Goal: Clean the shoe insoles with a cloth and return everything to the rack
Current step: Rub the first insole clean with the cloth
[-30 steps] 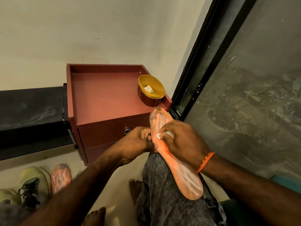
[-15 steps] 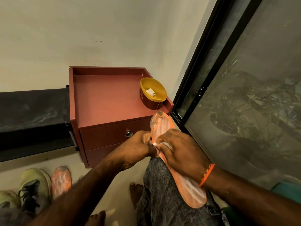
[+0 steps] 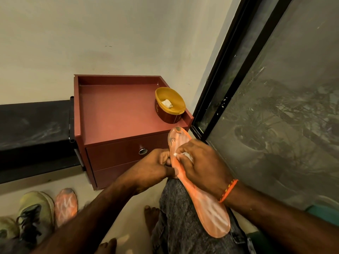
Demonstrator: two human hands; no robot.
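Orange insole point(image 3: 205, 204), head view: lies lengthwise on person's knee in grey denim, toe end up twd red cabinet point(image 3: 117, 110), heel end low near the lap. Surface streaked w/ whitish marks. Left hand point(image 3: 152, 167) grips insole's left edge abt mid-length, fingers curled round the rim. Right hand point(image 3: 200, 164) sits on top of insole, fingers pinching a small white cloth point(image 3: 184, 155) against the upper part; only a bit of cloth shows betw. fingertips. Orange thread band on right wrist.

Cabinet top carries a yellow tub point(image 3: 169, 105) at right rear corner, white wad inside. Floor, lower left: second orange insole point(image 3: 65, 206) lying flat, just beside an olive sneaker point(image 3: 35, 211) w/ dark laces. Bare toes visible at frame bottom. Dark-framed window w/ mesh on right.
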